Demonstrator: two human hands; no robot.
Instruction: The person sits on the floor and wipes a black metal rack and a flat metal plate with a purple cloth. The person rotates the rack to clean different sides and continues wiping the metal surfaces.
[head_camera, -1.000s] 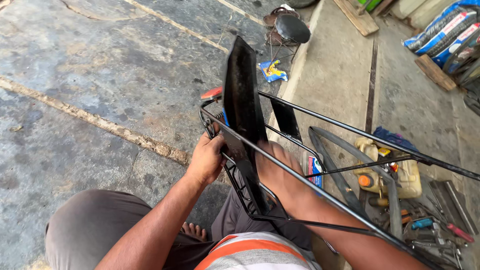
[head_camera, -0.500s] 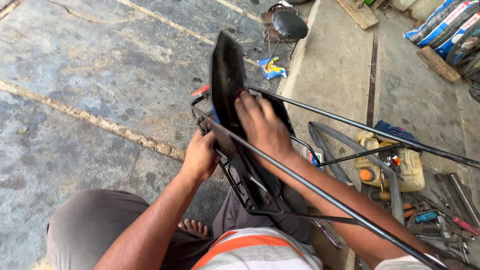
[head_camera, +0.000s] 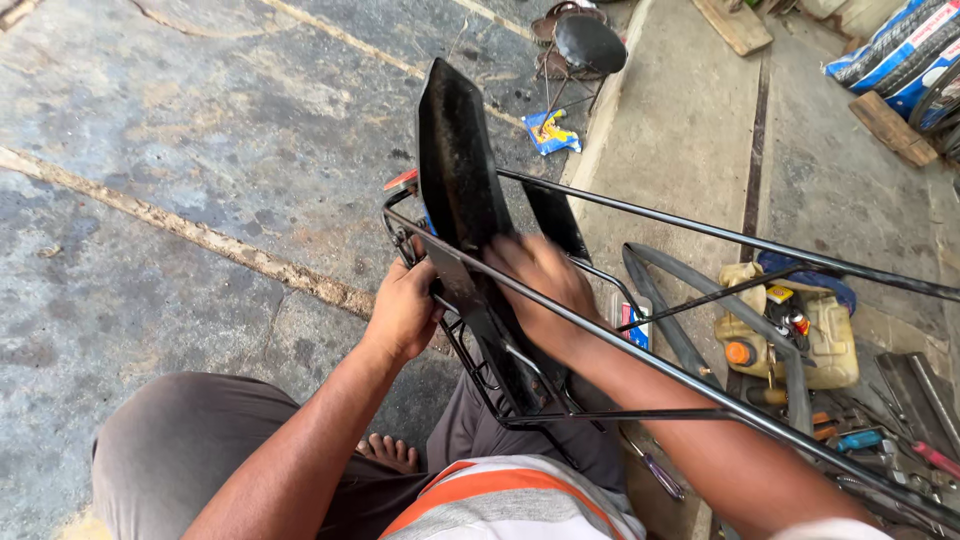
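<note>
Looking down, I see my left hand (head_camera: 403, 310) gripping the black metal rack (head_camera: 640, 352) near its front corner, fingers curled tight round a thin bar. My right hand (head_camera: 540, 285) is pressed flat against the black mudguard (head_camera: 460, 185), fingers spread out and a bit blurry, so I cannot tell if they grip it or just push on it.

A second ago my right hand was tucked low behind the rack. Then it came up on top of the mudguard, and now it has slid down along it toward me. The mudguard has tipped a little to the left too. My left hand has stayed in the same spot the whole time. I think that means I am working the mudguard into place inside the rack while the left hand keeps the frame from wobbling.

The mudguard stands up on end between the rack's bars, its top pointing away from me. My bare foot (head_camera: 388, 453) is under the rack. A yellow jug (head_camera: 830, 340) and tools (head_camera: 880, 430) lie well off to the right on the concrete floor (head_camera: 150, 180).
</note>
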